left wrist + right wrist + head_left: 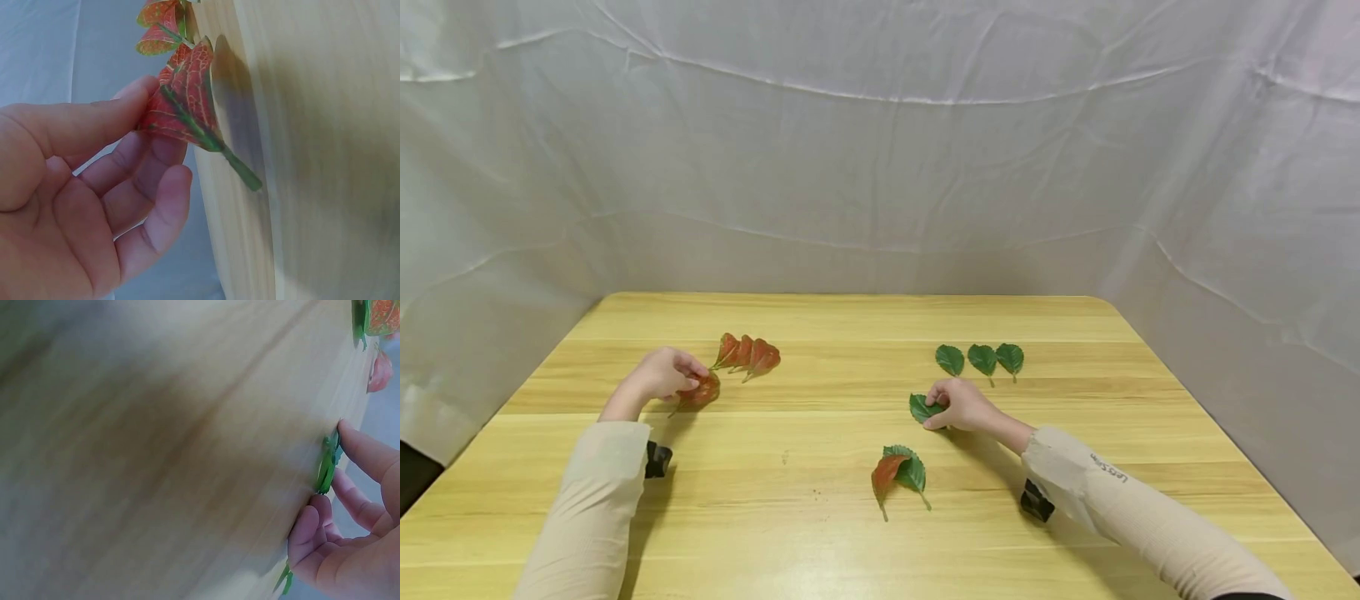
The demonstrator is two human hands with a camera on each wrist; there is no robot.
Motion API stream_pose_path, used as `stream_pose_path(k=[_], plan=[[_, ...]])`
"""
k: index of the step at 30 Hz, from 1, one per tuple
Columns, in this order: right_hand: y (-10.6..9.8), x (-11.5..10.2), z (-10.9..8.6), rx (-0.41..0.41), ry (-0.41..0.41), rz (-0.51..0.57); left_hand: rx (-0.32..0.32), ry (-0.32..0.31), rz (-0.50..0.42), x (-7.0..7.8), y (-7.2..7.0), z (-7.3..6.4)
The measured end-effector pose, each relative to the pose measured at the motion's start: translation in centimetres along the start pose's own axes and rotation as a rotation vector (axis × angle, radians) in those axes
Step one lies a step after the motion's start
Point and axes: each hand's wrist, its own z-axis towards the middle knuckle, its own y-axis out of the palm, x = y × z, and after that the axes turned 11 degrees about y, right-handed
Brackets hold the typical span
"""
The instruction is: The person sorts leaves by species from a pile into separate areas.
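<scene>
My left hand [664,375] pinches a red leaf [187,100] between thumb and fingers. The leaf, with yellowish veins and a green stem, is held just above the table in the left wrist view. Right behind it, three red leaves [765,357] lie overlapping. On the right side, my right hand [962,406] has thumb and fingertips on a green leaf [922,407] with toothed edges, pinching it low against the table. Seen from the right wrist, that leaf is nearly edge-on, and the fingers partly hide it.
Three green leaves [982,358] lie in a row at the back right. Nearer the front, a curled red leaf [887,475] overlaps another green leaf [912,471]. The wooden table [760,533] ends at a pale cloth backdrop [880,183].
</scene>
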Motion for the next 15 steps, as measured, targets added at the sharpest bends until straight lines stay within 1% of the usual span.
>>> stream_pose_path(k=[6, 8, 12, 13, 15], plan=[[0.06, 0.04, 0.05, 0.002, 0.010, 0.001, -0.011, -0.001, 0.004, -0.01, 0.00, 0.00], [0.08, 0.08, 0.11, 0.003, 0.010, 0.003, -0.004, 0.005, 0.038, 0.04, -0.03, -0.04], [0.12, 0.16, 0.20, 0.004, 0.009, 0.004, 0.035, 0.007, 0.120, 0.37, -0.17, -0.27], [0.13, 0.17, 0.22, 0.003, 0.009, 0.004, 0.051, 0.008, 0.144, 0.51, -0.20, -0.33], [0.16, 0.18, 0.23, 0.004, 0.009, 0.000, 0.094, 0.010, 0.163, 0.81, -0.23, -0.43]])
